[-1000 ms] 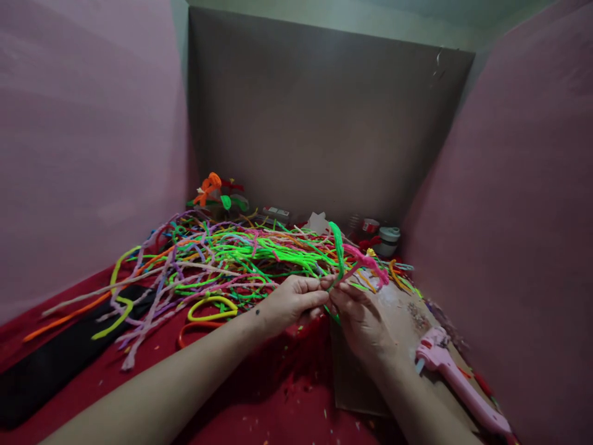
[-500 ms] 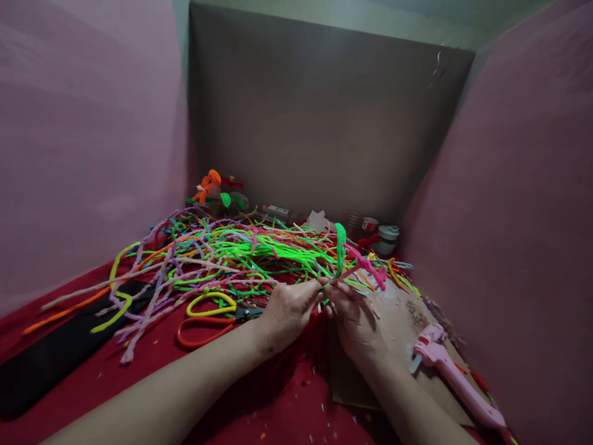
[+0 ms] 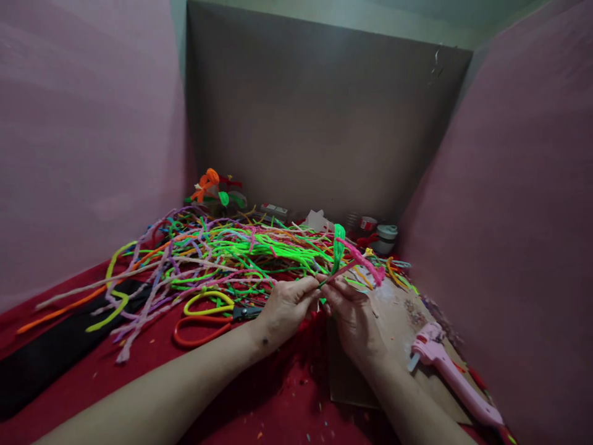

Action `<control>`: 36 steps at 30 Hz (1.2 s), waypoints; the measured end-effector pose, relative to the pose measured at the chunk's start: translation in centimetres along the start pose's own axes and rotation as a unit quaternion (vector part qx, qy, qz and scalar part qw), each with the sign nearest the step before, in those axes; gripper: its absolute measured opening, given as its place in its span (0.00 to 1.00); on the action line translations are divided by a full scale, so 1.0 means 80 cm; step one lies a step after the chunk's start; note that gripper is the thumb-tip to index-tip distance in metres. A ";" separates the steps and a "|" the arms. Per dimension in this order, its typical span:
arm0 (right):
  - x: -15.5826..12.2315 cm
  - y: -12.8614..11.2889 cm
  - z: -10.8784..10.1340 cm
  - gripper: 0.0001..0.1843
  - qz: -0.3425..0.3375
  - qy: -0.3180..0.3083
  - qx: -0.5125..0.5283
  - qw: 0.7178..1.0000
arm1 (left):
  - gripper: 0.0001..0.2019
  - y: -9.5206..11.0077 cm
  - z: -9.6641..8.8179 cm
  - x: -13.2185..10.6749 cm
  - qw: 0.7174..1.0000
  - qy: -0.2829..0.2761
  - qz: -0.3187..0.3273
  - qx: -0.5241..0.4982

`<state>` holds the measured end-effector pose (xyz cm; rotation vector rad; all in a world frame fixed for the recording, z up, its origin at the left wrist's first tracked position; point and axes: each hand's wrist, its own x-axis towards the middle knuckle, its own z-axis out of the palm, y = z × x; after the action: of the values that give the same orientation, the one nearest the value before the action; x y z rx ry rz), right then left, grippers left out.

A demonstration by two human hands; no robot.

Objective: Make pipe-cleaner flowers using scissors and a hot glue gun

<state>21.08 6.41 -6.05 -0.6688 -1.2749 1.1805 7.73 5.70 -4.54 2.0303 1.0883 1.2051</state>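
Observation:
My left hand (image 3: pixel 288 305) and my right hand (image 3: pixel 353 315) meet at the fingertips over the red cloth (image 3: pixel 139 383). Both pinch the lower end of a small piece made of a green pipe cleaner (image 3: pixel 338 248) standing up and a pink pipe cleaner (image 3: pixel 365 261) bending off to the right. A big heap of loose pipe cleaners (image 3: pixel 217 253) in green, purple, pink and orange lies just behind my hands.
Scissors with yellow and orange handles (image 3: pixel 206 315) lie left of my left hand. A pink glue gun (image 3: pixel 451 377) rests on a cardboard sheet (image 3: pixel 398 309) at the right. Small jars (image 3: pixel 384 238) and a finished pipe-cleaner flower (image 3: pixel 210 185) stand at the back. Cardboard and pink walls enclose the space.
My hands have kept pinching the green and pink piece and shifted slightly; my left hand turned, uncovering the scissors' handles beside it.

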 end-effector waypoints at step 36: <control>-0.008 0.001 0.003 0.08 0.038 0.050 0.055 0.997 | 0.10 -0.011 0.003 -0.008 0.982 0.009 0.105 0.159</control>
<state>20.93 5.79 -6.32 -0.6915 -1.1017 1.2548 7.46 5.59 -5.60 2.4331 1.1596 1.2140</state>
